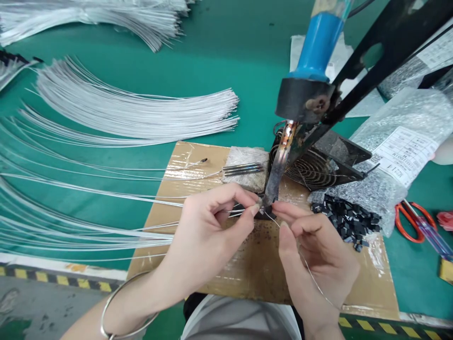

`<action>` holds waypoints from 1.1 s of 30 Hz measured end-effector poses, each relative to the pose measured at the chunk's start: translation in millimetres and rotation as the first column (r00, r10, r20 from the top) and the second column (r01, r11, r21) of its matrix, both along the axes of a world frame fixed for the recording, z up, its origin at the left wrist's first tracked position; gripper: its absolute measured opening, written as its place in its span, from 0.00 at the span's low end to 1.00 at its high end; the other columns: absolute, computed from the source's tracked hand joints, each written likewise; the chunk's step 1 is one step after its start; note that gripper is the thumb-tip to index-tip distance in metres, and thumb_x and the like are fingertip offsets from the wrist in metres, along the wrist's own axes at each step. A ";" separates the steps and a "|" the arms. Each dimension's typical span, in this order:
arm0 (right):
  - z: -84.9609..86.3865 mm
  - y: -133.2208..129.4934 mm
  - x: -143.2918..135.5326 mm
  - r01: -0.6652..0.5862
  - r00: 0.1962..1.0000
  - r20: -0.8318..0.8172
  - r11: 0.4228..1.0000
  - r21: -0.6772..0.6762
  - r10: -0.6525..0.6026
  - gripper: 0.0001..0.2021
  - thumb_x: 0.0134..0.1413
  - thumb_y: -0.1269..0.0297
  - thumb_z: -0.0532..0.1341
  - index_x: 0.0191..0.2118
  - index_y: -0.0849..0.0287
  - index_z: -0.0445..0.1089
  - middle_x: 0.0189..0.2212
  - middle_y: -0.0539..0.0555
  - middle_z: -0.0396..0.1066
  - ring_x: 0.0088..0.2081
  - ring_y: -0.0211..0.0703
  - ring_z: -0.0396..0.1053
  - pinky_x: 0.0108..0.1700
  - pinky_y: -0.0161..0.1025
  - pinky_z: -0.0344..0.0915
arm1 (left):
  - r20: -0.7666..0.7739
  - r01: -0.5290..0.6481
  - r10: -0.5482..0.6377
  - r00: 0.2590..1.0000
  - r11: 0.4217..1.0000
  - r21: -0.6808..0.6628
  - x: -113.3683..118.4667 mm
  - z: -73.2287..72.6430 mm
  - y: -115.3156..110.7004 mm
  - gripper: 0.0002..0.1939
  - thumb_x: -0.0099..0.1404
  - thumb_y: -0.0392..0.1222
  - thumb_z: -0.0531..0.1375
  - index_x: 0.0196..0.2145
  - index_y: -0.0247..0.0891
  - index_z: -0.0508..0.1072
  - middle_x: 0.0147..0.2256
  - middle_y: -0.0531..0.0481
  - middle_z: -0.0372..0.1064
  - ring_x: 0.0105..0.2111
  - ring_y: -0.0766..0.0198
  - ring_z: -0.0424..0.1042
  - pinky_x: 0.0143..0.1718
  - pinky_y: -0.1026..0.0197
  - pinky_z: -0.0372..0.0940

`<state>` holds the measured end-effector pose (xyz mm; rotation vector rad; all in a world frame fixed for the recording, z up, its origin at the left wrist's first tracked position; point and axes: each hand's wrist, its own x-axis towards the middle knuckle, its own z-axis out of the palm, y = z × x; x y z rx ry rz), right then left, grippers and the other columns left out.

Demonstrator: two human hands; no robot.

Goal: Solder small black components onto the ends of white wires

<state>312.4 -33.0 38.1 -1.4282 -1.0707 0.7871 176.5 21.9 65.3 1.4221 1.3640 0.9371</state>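
Observation:
My left hand (212, 231) pinches the end of a thin white wire (233, 207) between thumb and fingertips, just left of the soldering iron tip (272, 186). Between the thumb and fingers of my right hand (318, 259) runs a strand of solder wire (313, 278), its far end reaching the joint at the tip. The iron's blue handle (318, 45) is clamped above, pointing down. A small dark block (264, 215) sits under the tip, mostly covered by my fingers. Loose white wires (106, 238) trail to the left of my left hand.
Brown cardboard (244, 278) covers the work spot. A black fan (311, 172) stands behind the iron. Small black connectors (348, 219) are heaped at right, near red-handled scissors (421, 222) and a bubble-wrap bag (417, 118). Bundled white wires (141, 113) lie at back left.

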 end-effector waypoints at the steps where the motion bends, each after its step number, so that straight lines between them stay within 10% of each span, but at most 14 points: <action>1: -0.5 0.3 0.1 -0.004 1.000 0.000 1.000 0.007 0.004 0.09 0.60 0.71 0.64 0.30 0.54 0.66 0.44 0.50 0.81 0.48 0.39 0.79 0.49 0.35 0.73 | -0.002 -0.001 0.001 1.000 1.000 0.002 -0.1 -0.1 -0.1 0.06 0.60 0.32 0.63 0.25 0.38 0.76 0.28 0.55 0.79 0.27 0.71 0.73 0.26 0.71 0.64; 33: 0.5 -1.3 0.2 -0.011 1.000 -0.014 1.000 -0.001 0.011 0.08 0.61 0.70 0.64 0.31 0.54 0.66 0.45 0.55 0.81 0.46 0.45 0.80 0.50 0.44 0.76 | 0.017 0.001 -0.001 1.000 1.000 -0.020 -0.1 1.9 -0.5 0.06 0.60 0.32 0.63 0.26 0.37 0.77 0.29 0.52 0.80 0.30 0.68 0.76 0.29 0.68 0.67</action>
